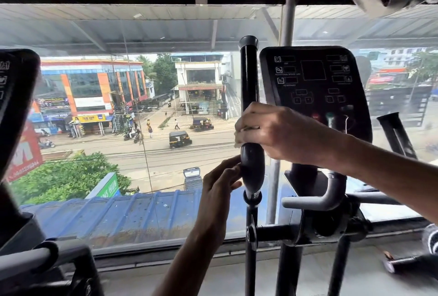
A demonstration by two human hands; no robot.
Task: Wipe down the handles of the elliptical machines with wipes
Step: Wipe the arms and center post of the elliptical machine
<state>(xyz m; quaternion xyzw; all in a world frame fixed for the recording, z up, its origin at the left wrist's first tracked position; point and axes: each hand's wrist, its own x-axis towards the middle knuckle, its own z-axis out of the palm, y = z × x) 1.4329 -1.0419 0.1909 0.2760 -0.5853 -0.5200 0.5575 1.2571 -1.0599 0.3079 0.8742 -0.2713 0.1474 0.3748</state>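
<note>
The wipe (238, 141) is pressed to the elliptical's upright black handle (248, 77), just above the rubber grip, under the right hand (272, 132), whose fingers are clamped round both. The left hand (218, 182) steadies the grip lower down, fingers and thumb curled against its side. A good pass would twist while sliding, covering the handle's far side too. The console (315, 87) reads "ROTATIONAL SPEED"; outside, a yellow shop sign (88, 118) says "ZAM ZAM".
</note>
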